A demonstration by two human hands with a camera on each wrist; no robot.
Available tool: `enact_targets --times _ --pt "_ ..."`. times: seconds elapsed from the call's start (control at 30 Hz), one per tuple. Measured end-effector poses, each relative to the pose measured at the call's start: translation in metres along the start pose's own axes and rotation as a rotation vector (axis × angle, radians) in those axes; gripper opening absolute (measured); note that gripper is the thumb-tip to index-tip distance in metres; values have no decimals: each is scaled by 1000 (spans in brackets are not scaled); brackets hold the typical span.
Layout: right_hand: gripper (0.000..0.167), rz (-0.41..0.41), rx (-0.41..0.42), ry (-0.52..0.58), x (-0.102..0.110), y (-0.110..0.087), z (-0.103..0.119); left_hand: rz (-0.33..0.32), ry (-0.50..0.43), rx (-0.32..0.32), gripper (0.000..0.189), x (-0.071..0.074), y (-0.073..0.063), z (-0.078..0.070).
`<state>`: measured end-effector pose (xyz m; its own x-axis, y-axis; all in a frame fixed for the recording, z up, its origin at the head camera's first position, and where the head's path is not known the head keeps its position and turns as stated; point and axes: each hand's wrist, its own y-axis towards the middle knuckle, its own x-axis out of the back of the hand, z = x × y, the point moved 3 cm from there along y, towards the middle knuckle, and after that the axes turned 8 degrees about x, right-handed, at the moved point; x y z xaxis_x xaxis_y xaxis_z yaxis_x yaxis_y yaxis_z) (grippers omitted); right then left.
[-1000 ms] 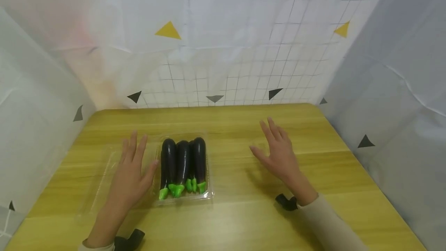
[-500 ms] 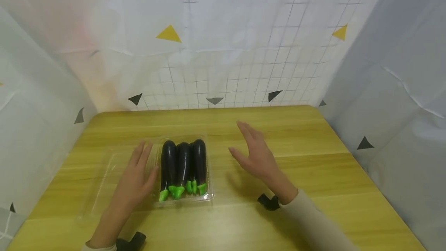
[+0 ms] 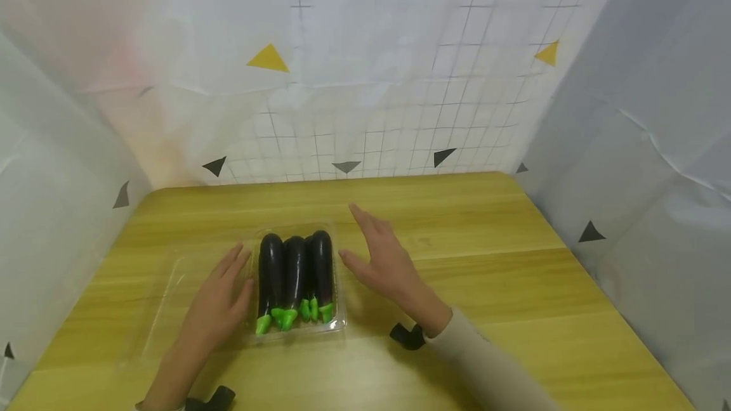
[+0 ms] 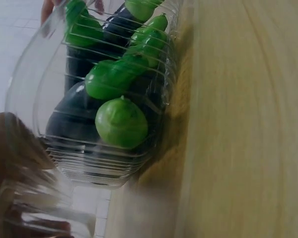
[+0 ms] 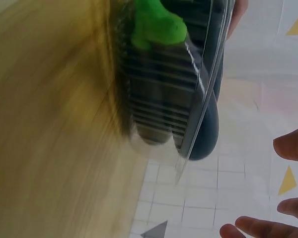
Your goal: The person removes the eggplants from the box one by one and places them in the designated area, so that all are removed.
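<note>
Several dark eggplants (image 3: 294, 271) with bright green stem ends lie side by side in a clear plastic container (image 3: 341, 321) on the wooden table. Its clear lid (image 3: 162, 316) lies folded out to the left. My left hand (image 3: 216, 303) is over the lid side, fingers extended, its thumb close to the container's left wall. My right hand (image 3: 385, 265) hovers just right of the container with fingers straight and thumb spread. In the right wrist view its fingertips (image 5: 263, 228) stand apart from the container wall. Neither hand holds anything.
The wood-grain table (image 3: 485, 284) stretches right of the container. White sheeting with a grid (image 3: 388, 132) and small triangle markers encloses the back and sides. A black band part (image 3: 408, 336) sits under the right wrist, another (image 3: 214, 398) at the left.
My right hand has moved left, from well off the container to close beside its right edge. My left hand has dropped slightly, its fingers drawing together near the container's left edge.
</note>
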<state>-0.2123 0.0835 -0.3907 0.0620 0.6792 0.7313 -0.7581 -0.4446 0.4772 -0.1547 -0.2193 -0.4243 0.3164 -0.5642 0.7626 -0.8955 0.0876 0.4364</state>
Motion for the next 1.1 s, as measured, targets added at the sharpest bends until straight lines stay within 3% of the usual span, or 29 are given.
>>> enact_targets --times 0.53,0.8,1.1 --pt "82 83 -46 115 -25 10 16 52 3 -10 53 -7 0 1" --pt "80 97 -46 54 -39 12 18 64 -2 12 53 -6 0 0" --pt "75 210 -44 -76 -50 12 23 67 3 31 53 -4 -2 0"
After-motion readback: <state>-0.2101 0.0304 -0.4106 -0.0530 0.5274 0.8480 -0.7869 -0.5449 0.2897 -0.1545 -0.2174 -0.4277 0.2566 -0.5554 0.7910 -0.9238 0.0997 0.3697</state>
